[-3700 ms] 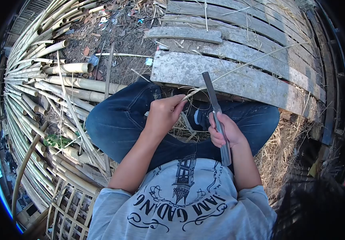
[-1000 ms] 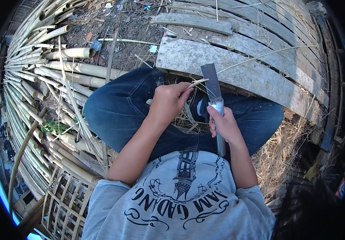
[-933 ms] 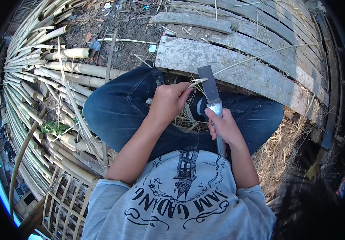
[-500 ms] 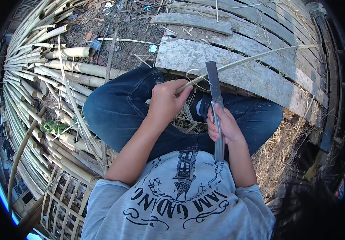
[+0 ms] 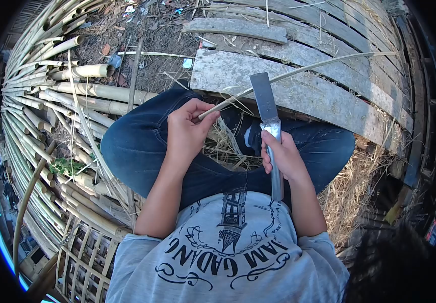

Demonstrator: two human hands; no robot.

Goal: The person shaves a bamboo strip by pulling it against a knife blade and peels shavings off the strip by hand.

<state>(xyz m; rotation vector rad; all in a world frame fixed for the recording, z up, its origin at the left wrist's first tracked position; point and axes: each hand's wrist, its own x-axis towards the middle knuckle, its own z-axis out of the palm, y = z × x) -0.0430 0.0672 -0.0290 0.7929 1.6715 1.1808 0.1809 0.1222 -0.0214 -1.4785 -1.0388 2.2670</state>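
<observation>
My left hand [image 5: 186, 132] pinches the near end of a long, thin bamboo strip [image 5: 309, 66] between thumb and fingers. The strip slants up to the right over the wooden planks. My right hand [image 5: 282, 155] is wrapped around the metal tube handle of a knife [image 5: 265, 98]. Its broad, square-ended blade points upward, away from me, with the flat side showing. Blade and strip cross in view; whether they touch I cannot tell. Thin curled shavings [image 5: 230, 96] hang near the strip, just left of the blade.
Weathered planks [image 5: 243, 70] form a low platform ahead. Cut bamboo poles [image 5: 89, 70] lie stacked at left, with a woven bamboo lattice [image 5: 89, 257] at lower left. My crossed legs [image 5: 132, 136] frame the work area. Straw-like shavings [image 5: 349, 202] pile up at right.
My left hand has moved left, still pinching the strip. The knife has turned so that more of its flat side shows, and my right thumb sits higher near the blade's base.
</observation>
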